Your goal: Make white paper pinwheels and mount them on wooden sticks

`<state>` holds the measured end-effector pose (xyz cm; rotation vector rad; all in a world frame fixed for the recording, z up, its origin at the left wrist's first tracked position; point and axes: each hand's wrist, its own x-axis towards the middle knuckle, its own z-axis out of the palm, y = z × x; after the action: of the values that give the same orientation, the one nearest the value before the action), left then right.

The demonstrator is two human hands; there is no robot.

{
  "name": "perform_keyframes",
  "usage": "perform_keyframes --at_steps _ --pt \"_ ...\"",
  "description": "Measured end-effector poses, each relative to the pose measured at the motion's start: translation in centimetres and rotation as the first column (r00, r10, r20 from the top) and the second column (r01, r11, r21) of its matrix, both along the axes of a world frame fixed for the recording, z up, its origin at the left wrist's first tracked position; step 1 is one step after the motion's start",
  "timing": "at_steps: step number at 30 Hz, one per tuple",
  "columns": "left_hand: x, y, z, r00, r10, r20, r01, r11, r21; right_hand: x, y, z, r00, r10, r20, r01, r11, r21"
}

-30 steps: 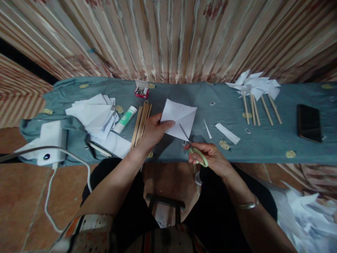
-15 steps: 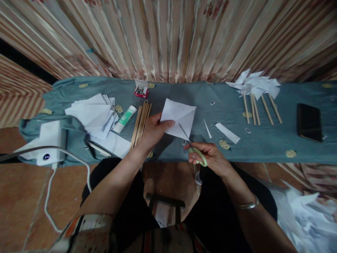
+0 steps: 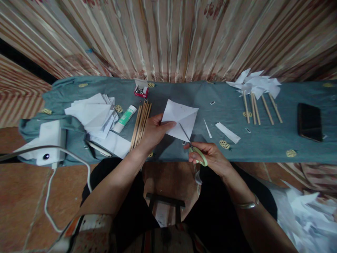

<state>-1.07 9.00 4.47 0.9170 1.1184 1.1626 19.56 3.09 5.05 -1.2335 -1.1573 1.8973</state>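
Observation:
My left hand (image 3: 154, 131) pinches the left corner of a white square paper (image 3: 181, 117) creased along its diagonals, holding it above the blue-grey cloth on the table (image 3: 263, 140). In my right hand (image 3: 210, 157) are green-handled scissors (image 3: 193, 147). Their blades lie on the paper along a diagonal crease, reaching toward its centre.
Wooden sticks (image 3: 140, 123), a glue tube (image 3: 125, 118), a small red box of pins (image 3: 141, 90) and a pile of white paper squares (image 3: 92, 114) lie at left. Finished paper pinwheels on sticks (image 3: 256, 93) and a black phone (image 3: 309, 122) are at right. Paper strips (image 3: 226, 133) lie nearby.
The paper has shifted very slightly to the right in my left hand; the scissors stay on the crease. Otherwise nothing has visibly moved.

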Motion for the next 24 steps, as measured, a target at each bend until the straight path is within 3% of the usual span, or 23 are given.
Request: perform_keyframes --at_steps 24 --pt "0.02 -0.02 0.31 1.000 0.027 -0.015 -0.027 1.000 0.006 -0.20 0.02 -0.10 0.999 -0.034 -0.020 0.034 0.999 -0.037"
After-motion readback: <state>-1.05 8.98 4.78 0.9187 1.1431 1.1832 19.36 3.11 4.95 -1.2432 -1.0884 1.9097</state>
